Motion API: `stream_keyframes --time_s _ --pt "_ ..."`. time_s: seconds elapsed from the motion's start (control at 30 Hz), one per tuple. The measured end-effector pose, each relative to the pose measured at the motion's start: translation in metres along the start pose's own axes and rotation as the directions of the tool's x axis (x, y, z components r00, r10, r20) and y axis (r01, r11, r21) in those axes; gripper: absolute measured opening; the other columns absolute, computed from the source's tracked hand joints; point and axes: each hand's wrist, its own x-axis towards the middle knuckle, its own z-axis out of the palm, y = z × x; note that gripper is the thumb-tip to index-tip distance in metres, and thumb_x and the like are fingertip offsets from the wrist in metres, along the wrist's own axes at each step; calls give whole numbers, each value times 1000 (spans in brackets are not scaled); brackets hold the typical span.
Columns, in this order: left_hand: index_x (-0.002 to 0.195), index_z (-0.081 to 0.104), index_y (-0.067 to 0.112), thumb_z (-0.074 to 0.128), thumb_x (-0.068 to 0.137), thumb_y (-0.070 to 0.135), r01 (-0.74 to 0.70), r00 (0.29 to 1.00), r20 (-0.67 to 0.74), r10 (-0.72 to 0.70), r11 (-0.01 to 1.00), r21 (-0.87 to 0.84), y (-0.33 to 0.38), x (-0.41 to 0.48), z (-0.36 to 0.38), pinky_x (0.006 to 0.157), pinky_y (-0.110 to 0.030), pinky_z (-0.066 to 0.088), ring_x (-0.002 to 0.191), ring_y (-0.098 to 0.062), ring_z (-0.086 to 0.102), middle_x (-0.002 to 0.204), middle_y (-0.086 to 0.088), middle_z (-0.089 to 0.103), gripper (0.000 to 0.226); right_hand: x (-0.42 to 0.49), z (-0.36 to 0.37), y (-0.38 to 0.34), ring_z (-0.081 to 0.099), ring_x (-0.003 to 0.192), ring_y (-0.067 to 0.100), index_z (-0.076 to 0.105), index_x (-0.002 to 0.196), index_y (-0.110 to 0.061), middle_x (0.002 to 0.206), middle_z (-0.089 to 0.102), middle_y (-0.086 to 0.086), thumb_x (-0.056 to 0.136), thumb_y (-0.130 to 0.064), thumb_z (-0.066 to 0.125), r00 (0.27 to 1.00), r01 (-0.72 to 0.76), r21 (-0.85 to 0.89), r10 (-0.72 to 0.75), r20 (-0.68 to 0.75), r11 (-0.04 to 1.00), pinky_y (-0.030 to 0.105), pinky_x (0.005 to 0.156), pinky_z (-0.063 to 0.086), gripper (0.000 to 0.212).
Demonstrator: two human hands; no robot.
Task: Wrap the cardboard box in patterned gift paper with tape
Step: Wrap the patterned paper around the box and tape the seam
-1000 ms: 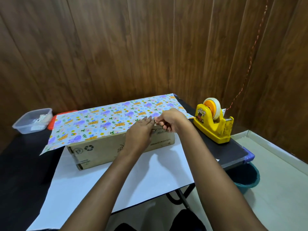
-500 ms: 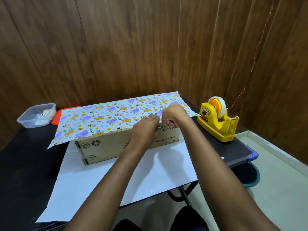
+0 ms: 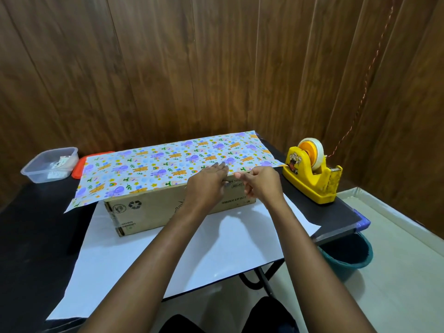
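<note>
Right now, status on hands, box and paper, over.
Left hand flat on gift paper at top edge of cardboard box. Right hand curled, thumb on same edge. Box front bare. Nothing in the way.

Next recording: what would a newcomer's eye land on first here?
The bright patterned gift paper lying over the cardboard box mid-table draws the eye first. Both hands meet at its near edge: the left hand flat on it, the right hand curled beside. A yellow tape dispenser stands to the right.
</note>
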Motion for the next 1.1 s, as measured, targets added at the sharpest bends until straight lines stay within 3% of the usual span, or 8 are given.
stream_keyframes --time_s 0.17,0.4,0.57,0.7,0.83,0.93,1.0,1.1 --pt "142 38 27 48 96 29 1 1000 0 -1 1000 26 1 -1 -2 104 -25 33 138 -4 28 149 13 34 47 -1 9 19 66 64 32 50 61 -7 66 69 16 81 -26 69 978 184 -64 -190 -92 981 49 63 54 34" --pt "142 38 29 47 96 29 20 1000 17 -20 999 40 3 0 -3 100 -24 34 138 -3 28 149 15 33 47 5 10 28 57 67 24 44 66 -15 68 64 7 76 -43 73 948 255 -297 -299 -111 920 36 61 43 42" --pt "142 38 29 47 96 28 28 999 36 -30 998 54 4 0 -7 98 -24 35 137 -3 29 148 15 34 47 9 9 23 62 64 25 49 67 -10 66 67 11 76 -34 75 974 201 -203 -218 -65 958 37 60 50 37" --pt "130 51 23 50 94 31 37 996 74 -43 996 81 7 4 -14 80 -30 45 124 -13 47 137 8 51 37 3 -9 18 56 53 19 48 65 -10 63 62 10 81 -19 73 996 89 183 -93 14 979 26 46 46 31" --pt "134 47 21 46 96 32 -4 998 66 1 999 51 25 11 -21 80 -32 43 123 -16 45 136 6 49 39 3 -42 16 57 58 17 53 72 -10 66 62 6 89 -17 62 989 138 266 -118 -87 954 27 52 46 21" --pt "134 47 21 43 97 31 -66 996 57 67 998 -11 53 19 -22 83 -33 43 124 -16 44 137 5 49 39 11 -80 21 56 76 21 61 80 -8 78 61 5 91 -18 57 935 155 -64 -167 -313 986 29 61 40 16" --pt "130 51 20 43 97 31 -97 992 77 104 992 -84 74 25 -21 84 -33 42 120 -18 47 132 2 53 35 17 -108 27 50 103 27 65 98 -7 104 60 11 94 -23 49 887 -6 -400 -180 -425 916 34 77 41 23" --pt "125 56 18 47 96 29 -121 984 99 146 967 -226 103 34 -17 87 -36 44 115 -20 50 126 0 58 32 29 -145 38 33 127 32 58 124 -8 134 46 14 97 -34 44 906 -266 -534 18 -423 803 43 100 34 40"
